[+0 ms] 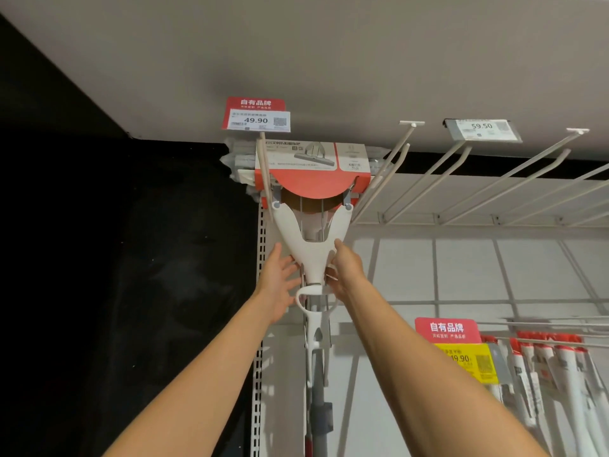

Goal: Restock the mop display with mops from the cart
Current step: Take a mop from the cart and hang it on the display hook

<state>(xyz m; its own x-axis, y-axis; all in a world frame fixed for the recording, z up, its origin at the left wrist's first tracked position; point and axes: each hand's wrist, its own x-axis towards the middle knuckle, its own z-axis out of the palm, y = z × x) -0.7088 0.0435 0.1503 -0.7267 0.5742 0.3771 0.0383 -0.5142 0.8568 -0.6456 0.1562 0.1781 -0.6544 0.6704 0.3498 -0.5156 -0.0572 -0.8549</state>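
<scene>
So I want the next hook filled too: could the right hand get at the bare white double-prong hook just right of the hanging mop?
Probably yes. The right hand is at the white mop yoke, and the empty white hook juts out just up-right, nothing visibly between.

Both arms raised, left hand (278,285) fingers spread, right hand (346,272) curled
</scene>
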